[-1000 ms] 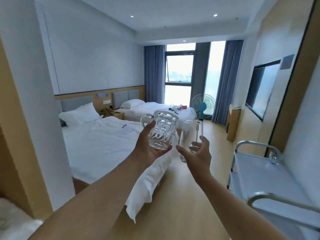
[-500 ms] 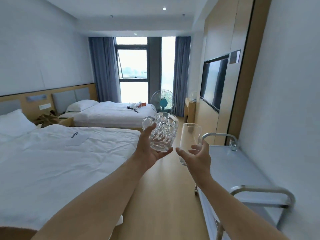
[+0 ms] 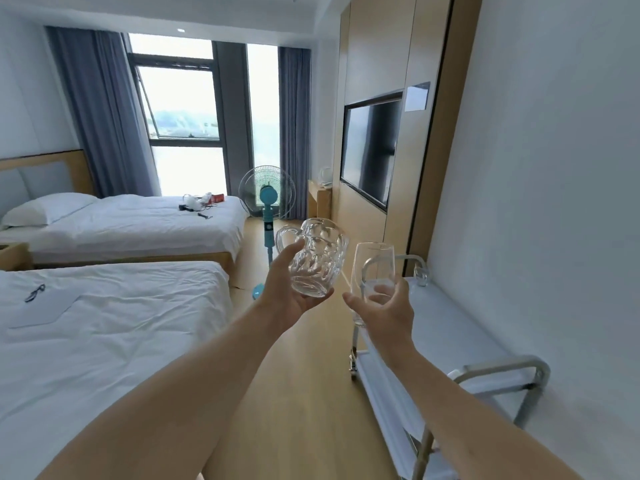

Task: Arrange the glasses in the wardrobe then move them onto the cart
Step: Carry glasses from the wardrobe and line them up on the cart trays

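The view has swung right, so the cart [image 3: 460, 327] now lies fuller in sight below the right hand [image 3: 388, 311]. Both beds have slid left of the cart. The tall glass [image 3: 372, 271] now overlaps the cart's far handle, where earlier it hung over the floor.

— Where are we? Looks like a hotel twin room.
— Yes: two white-sheeted beds [image 3: 114, 327] left of the left hand [image 3: 289, 299], a wall-mounted TV [image 3: 369, 150] beyond the right hand [image 3: 388, 308], and a service cart [image 3: 460, 337] just beside it.
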